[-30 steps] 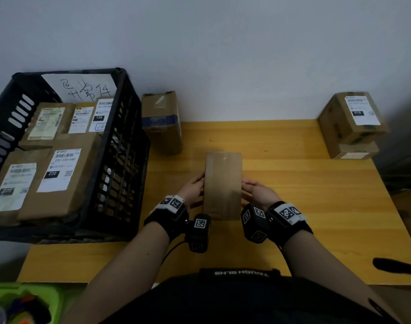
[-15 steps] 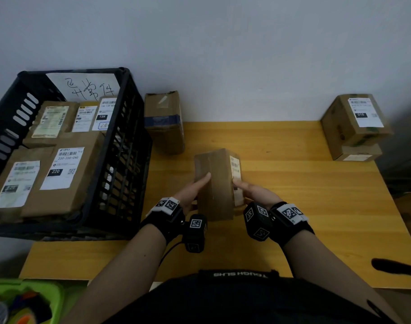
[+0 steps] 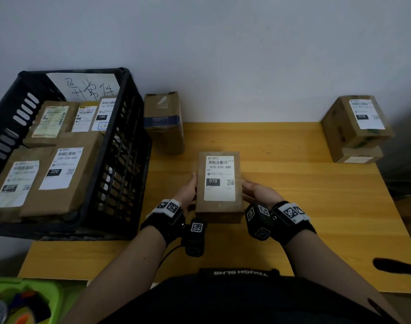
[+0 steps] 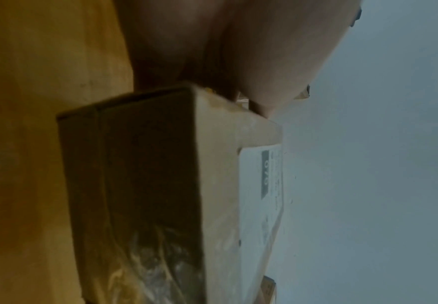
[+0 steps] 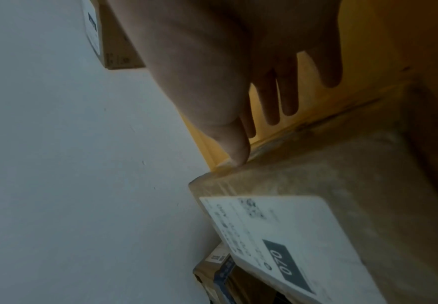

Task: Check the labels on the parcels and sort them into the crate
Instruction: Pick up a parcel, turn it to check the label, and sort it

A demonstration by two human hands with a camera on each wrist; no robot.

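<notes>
Over the middle of the wooden table [image 3: 305,230] I hold a brown cardboard parcel [image 3: 219,206], its white label [image 3: 219,177] reading 070 turned face up. My left hand [image 3: 189,190] grips its left side, the thumb on the labelled face in the left wrist view [image 4: 259,98]. My right hand [image 3: 258,191] is at its right side. There the thumb [image 5: 236,152] touches the top edge of the parcel [image 5: 355,174] and the fingers are straight and spread. The black plastic crate [image 3: 120,160] stands at the left with several labelled parcels inside.
A parcel with blue tape [image 3: 163,122] stands upright against the crate's right wall. Two stacked parcels [image 3: 356,127] sit at the table's back right corner. A handwritten paper sign [image 3: 87,87] leans in the crate. A green bin [image 3: 24,298] is at lower left.
The parcel has been rolled over in my hands. Its plain face was up, then it stood on edge, and now the label faces up. Both hands stayed at its sides.
</notes>
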